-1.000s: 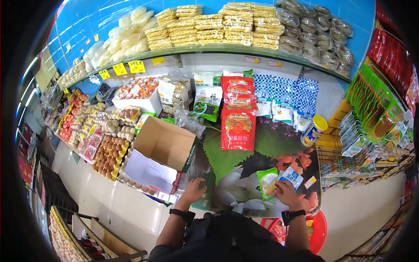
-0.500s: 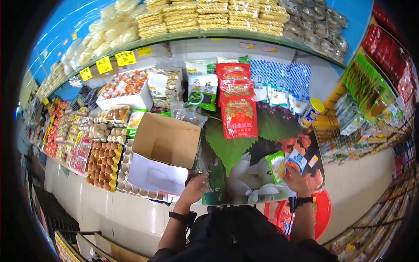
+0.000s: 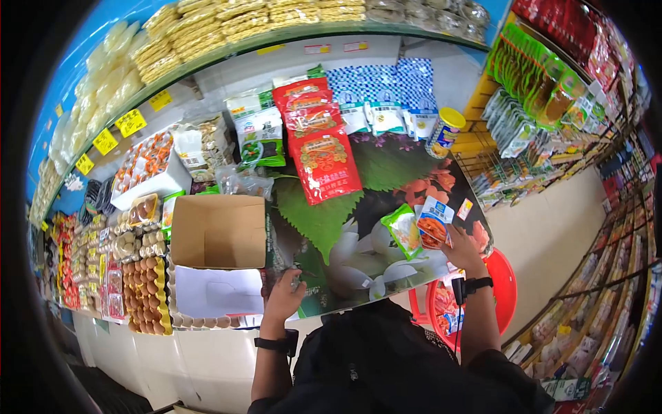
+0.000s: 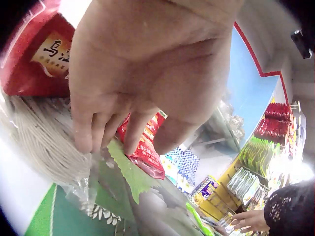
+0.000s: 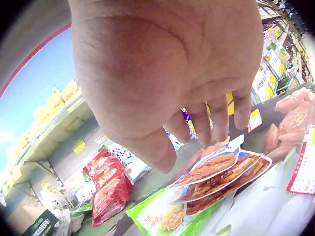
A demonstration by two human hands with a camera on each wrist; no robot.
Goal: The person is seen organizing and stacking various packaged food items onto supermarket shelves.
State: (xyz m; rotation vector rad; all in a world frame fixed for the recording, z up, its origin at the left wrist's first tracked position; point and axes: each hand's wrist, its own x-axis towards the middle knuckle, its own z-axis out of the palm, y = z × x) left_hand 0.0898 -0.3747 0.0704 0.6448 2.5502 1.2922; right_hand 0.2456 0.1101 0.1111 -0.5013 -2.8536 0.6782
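Note:
My right hand (image 3: 465, 250) is over the right side of the table, its fingertips at the edge of a small stack of blue-and-white packets (image 3: 434, 222) printed with reddish food. In the right wrist view its fingers extend straight above these fanned packets (image 5: 226, 172). A green-and-white packet (image 3: 402, 231) lies beside them, partly underneath. My left hand (image 3: 284, 295) is at the table's front edge, right of an opened cardboard box (image 3: 219, 231). Its fingers hang loosely over a clear bag of white strands (image 4: 44, 137) in the left wrist view, beside a red printed panel (image 4: 39, 64).
Red packets (image 3: 325, 165) lie in an overlapping row, with blue-checked bags (image 3: 417, 86) and a yellow-lidded can (image 3: 443, 134) behind. Egg trays (image 3: 146, 297) flank the box. A red tub (image 3: 507, 283) stands below the table; a rack of hanging packets (image 3: 524, 124) is at right.
The head view has shifted, moving the table contents left. My right hand has drawn back on the blue-and-white packets, exposing their reddish food print. My left hand stays near the box.

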